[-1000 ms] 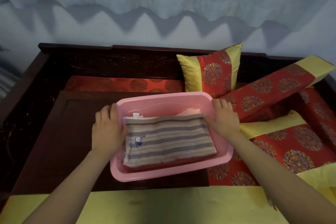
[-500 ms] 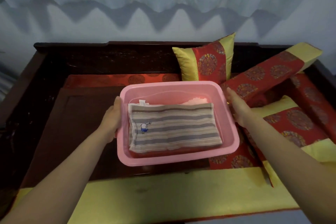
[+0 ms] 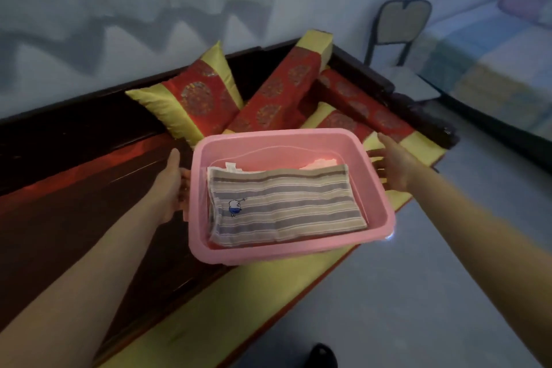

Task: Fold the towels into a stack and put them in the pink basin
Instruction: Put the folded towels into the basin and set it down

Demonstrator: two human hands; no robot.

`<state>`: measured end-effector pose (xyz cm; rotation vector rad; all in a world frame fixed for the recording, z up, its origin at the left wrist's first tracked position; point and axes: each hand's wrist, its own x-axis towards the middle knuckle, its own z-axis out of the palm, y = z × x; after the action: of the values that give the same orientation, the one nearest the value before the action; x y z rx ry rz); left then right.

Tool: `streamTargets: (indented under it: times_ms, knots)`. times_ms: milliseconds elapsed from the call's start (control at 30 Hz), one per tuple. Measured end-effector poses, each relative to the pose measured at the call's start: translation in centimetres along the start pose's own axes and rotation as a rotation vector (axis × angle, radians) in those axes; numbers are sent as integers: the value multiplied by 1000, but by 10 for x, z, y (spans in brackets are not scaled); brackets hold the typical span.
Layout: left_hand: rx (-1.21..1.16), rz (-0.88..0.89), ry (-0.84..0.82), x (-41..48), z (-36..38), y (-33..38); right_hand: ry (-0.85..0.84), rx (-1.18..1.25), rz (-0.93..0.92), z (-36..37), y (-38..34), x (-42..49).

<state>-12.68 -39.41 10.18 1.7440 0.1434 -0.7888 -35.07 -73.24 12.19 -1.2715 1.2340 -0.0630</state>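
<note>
We see the left hand (image 3: 168,185) gripping the left rim of the pink basin (image 3: 286,254), thumb up, fingers (image 3: 184,185) curled beneath. The right hand (image 3: 395,167) is at the right rim, fingers straight and slightly spread; we cannot tell if it touches. Folded towels (image 3: 283,206) lie stacked inside. The basin hangs over the sofa's yellow edge (image 3: 209,314), with cushions (image 3: 191,98) behind and open floor (image 3: 418,278) to the right.

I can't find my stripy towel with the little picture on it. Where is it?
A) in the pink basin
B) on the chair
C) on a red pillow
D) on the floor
A: the striped towel lies folded inside the pink basin, on top of the other cloth there.
</note>
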Motion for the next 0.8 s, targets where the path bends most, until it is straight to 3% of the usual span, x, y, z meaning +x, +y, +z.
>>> streamTargets:
  times_ms: [133,433,800]
  knots:
    - [8,36,-64,-9,124,13,121,107,39,-109,20,3]
    - [164,137,-87,-17,388,20,220,215,66,-337,51,50]
    - [237,181,-178,-5,666,72,407,403,94,-558,36,152]
